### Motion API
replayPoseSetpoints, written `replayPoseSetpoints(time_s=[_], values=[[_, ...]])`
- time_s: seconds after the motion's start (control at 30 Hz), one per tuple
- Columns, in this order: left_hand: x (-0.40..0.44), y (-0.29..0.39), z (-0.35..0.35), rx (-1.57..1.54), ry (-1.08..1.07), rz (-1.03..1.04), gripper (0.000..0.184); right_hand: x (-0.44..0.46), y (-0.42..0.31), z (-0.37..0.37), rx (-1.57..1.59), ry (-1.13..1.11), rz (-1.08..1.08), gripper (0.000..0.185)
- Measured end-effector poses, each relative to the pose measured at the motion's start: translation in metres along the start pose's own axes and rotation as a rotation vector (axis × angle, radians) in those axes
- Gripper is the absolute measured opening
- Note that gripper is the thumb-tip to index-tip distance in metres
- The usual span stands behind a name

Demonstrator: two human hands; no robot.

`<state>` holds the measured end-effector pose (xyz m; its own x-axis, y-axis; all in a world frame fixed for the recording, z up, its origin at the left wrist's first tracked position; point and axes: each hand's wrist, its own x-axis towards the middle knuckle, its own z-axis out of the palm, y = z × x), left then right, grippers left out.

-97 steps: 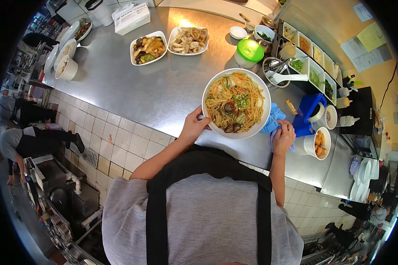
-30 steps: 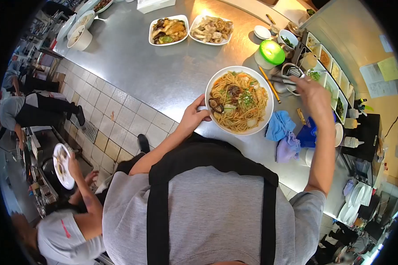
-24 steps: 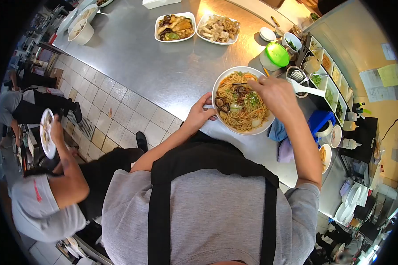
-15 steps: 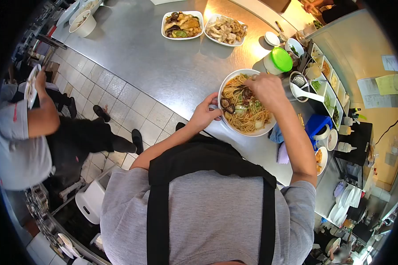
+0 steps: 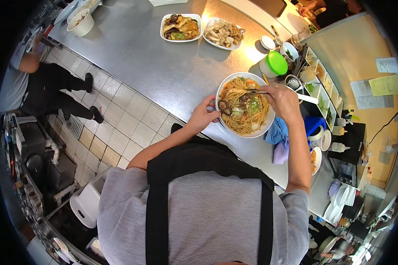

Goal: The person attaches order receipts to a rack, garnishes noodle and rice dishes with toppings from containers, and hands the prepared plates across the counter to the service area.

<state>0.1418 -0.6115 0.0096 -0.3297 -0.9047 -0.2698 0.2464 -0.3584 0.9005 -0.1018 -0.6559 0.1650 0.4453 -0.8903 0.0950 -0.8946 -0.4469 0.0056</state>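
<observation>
A round white bowl (image 5: pixel 223 123) full of noodles (image 5: pixel 252 121) stands at the counter's near edge, with mushrooms at the left and chopped greens on top. My left hand (image 5: pixel 204 115) grips its left rim, thumb and fingers closed on it. Over the bowl's right side, my right hand (image 5: pixel 282 100) pinches a thin dark metal utensil (image 5: pixel 257 92), apparently tongs or tweezers, whose tips touch the noodles. Just right of the bowl lie a blue cloth (image 5: pixel 277 130) and a purple cloth (image 5: pixel 281 152).
Two white dishes of food (image 5: pixel 181 27) (image 5: pixel 224 33) stand farther back. A green-lidded tub (image 5: pixel 276 63), a white-handled ladle (image 5: pixel 308 99) and garnish trays (image 5: pixel 323 102) are at the right. A co-worker (image 5: pixel 48 84) stands at the left; someone is beyond the counter.
My right hand came from beside the cloths to the utensil pot, then over the bowl with the utensil. My left hand stayed on the rim. The co-worker carried a plate away at the left.
</observation>
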Motion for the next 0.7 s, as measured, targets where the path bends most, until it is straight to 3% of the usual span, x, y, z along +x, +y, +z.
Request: replayPoseSetpoints(time_s=[0.1,0.27,0.37,0.5,0.6,0.7], values=[[0.0,0.0,-0.001,-0.024,0.003,-0.01,0.065,-0.001,-0.011,0.012,-0.102,0.053,-0.126,0.022],[0.005,-0.011,-0.002,-0.046,0.001,-0.041,0.067,-0.025,-0.025,-0.017,-0.16,0.047,0.017,0.026],[0.0,-0.003,0.0,-0.018,-0.043,-0.031,0.063,-0.054,-0.016,-0.021,0.002,0.032,0.106,0.029],[-0.002,0.003,0.004,-0.052,-0.054,-0.039,0.059,-0.089,0.04,-0.054,0.198,0.123,0.353,0.031],[-0.001,0.003,0.004,-0.047,-0.039,-0.044,0.058,-0.106,0.092,-0.073,-0.02,0.124,0.54,0.028],[-0.005,0.007,0.01,-0.037,0.002,-0.026,0.057,-0.1,0.131,-0.053,-0.196,0.048,0.58,0.022]])
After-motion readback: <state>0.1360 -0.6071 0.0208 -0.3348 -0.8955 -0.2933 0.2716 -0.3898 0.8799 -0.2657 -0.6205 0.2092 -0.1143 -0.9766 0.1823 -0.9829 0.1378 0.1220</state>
